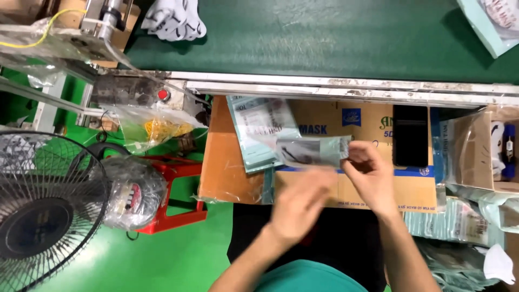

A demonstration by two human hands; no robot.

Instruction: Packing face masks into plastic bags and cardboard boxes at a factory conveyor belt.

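Green conveyor belt (324,32) up top, cardboard box (378,184) below it as worktop. Right hand (370,173) pinches the end of a flat pouch (311,150) above the box. Left hand (300,203) blurred, just below the pouch, grip unclear. Fan (43,211) at left

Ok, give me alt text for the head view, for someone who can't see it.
Seen from above, the person's right hand pinches a small pale packet over a cardboard box, with the blurred left hand just below it. A stack of similar packets lies beside a green conveyor belt; a fan stands far left.
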